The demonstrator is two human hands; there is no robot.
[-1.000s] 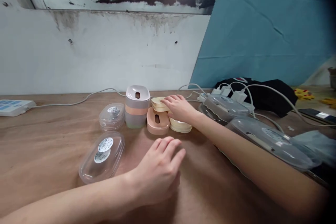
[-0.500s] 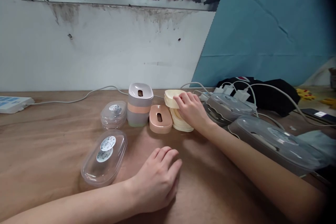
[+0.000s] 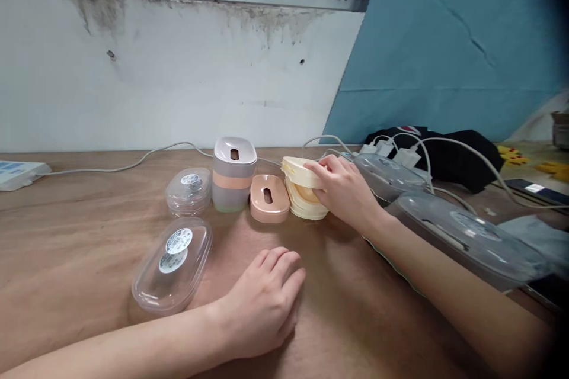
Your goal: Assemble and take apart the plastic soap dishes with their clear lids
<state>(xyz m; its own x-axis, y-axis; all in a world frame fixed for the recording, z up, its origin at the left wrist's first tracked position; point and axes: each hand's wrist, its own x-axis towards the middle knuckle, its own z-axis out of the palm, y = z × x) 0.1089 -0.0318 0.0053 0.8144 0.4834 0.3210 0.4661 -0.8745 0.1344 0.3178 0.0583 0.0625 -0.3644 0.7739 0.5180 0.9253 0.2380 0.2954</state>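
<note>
My right hand (image 3: 344, 189) grips a cream plastic box lid (image 3: 306, 173), tilted over a stack of cream pieces (image 3: 308, 204); whether the two touch I cannot tell. Just left of the stack lies a peach-coloured lid (image 3: 269, 201) with an oblong slot. Beside that stands a pile of grey and peach pieces (image 3: 233, 180), topped by a similar slotted lid. My left hand (image 3: 269, 302) rests on the table with loosely bent, slightly parted fingers and nothing seen in it.
Clear lids with round stickers sit at the left, a small stack (image 3: 189, 192) behind a larger one (image 3: 173, 266). Grey-lidded containers (image 3: 475, 237) and charger cables (image 3: 471, 157) crowd the right. A power strip (image 3: 22, 174) lies far left; the wall (image 3: 178, 77) stands behind.
My right hand has drawn the cream lid slightly right and towards me, and the lid now tilts. My left hand stays in place. The view has shifted slightly.
</note>
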